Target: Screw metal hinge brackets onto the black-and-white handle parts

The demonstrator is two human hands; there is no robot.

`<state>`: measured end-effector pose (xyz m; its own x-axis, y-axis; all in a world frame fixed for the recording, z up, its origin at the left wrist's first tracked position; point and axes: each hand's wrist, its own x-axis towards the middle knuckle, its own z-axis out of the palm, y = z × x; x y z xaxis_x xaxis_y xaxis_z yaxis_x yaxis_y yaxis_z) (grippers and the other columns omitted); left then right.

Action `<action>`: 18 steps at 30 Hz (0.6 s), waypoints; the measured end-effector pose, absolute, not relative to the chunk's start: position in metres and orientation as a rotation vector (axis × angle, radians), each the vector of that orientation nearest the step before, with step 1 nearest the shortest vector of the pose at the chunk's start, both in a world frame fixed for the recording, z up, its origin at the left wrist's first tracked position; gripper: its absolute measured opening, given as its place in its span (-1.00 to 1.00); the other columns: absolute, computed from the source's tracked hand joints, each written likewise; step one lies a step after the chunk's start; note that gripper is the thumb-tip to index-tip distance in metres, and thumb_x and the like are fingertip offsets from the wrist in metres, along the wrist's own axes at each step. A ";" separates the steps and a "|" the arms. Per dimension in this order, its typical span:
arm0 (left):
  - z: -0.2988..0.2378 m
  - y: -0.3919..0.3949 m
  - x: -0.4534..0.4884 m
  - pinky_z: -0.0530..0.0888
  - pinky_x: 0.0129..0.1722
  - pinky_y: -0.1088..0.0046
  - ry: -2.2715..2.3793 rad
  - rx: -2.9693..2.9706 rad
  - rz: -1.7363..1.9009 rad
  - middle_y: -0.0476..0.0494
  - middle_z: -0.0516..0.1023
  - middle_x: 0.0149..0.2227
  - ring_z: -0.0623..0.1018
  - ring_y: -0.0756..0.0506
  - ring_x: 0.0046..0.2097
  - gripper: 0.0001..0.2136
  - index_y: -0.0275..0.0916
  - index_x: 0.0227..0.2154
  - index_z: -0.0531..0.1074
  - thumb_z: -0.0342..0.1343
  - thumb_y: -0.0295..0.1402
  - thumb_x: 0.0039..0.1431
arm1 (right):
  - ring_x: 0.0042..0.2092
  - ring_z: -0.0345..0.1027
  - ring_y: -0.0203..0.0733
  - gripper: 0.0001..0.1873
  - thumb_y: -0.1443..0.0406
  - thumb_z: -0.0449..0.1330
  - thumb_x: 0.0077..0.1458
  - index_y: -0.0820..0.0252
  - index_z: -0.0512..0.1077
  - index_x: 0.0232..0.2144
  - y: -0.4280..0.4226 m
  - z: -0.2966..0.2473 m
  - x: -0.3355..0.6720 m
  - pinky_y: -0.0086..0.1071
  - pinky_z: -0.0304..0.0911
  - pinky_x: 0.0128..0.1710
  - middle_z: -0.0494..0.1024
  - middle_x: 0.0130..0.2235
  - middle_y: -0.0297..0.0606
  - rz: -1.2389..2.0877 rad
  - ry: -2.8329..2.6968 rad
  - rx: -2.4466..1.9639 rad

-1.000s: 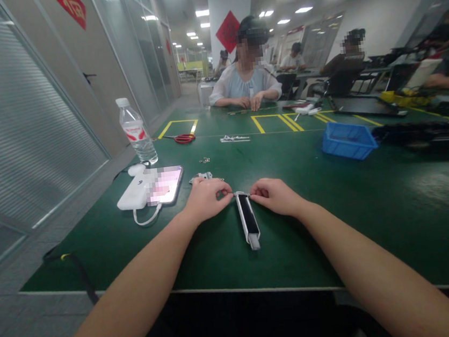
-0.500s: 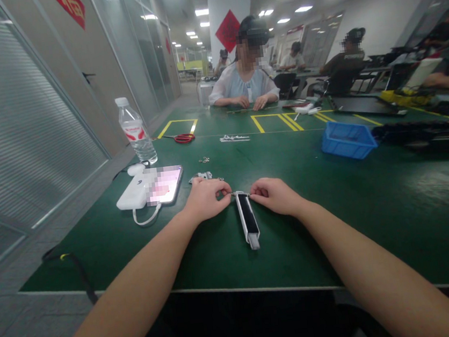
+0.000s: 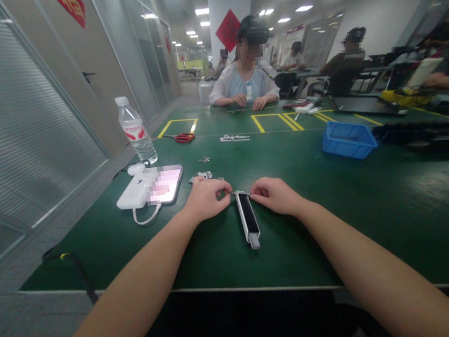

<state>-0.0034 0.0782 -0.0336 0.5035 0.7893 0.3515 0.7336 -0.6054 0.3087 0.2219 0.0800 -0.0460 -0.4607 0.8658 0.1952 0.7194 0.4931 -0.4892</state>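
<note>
**Slim device, pinched at its far end**

Head view: the slim device (image 3: pixel 247 219), white with a black face, lies flat on the green tabletop (image 3: pixel 317 233) toward its near edge. The left hand (image 3: pixel 205 197) and right hand (image 3: pixel 274 195) each close their fingertips on its far end. A phone (image 3: pixel 165 184) lies toward the left edge and a blue bin (image 3: pixel 348 141) toward the right.

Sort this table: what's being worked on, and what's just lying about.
In hand: long black-and-white part, far end pinched by left hand and right hand.
Lying about: water bottle, red scissors, blue bin, phone, power bank, loose metal bits.
</note>
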 end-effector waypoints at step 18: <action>-0.032 0.078 -0.002 0.14 -0.09 0.25 1.304 2.606 0.636 0.04 0.60 -0.29 0.51 -0.04 -0.32 -0.86 -0.15 -0.29 0.47 0.06 -0.34 0.10 | -0.45 0.17 -0.33 -0.93 0.36 0.16 0.06 0.22 0.44 -0.44 0.079 -0.045 0.221 -0.43 0.09 -0.43 0.37 -0.47 -0.33 0.459 -2.319 -1.296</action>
